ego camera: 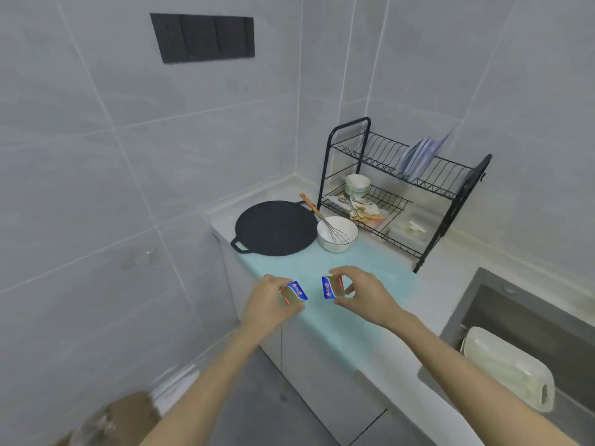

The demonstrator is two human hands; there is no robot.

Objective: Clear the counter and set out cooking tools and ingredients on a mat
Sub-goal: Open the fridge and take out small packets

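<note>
The setting-out is looking partly done: in the middle of the frame a black pan is already sitting at the far left end of the pale green mat, and just right of it a white bowl is holding a whisk, its wooden handle leaning toward the upper left. Ingredients are only now arriving. Lower centre, the left hand is pinching the left packet over the mat's near left edge, its blue face tilting up and rightward, its long axis running from upper left down to lower right. Just beside it but apart, the right hand is pinching the right packet between thumb and fingertips, blue face turning leftward, long axis nearly upright. Neither packet is resting on the mat yet. Further right, the dish rack is standing on the counter, and a chopping board is lying in the sink, so clearing seems unfinished.
</note>
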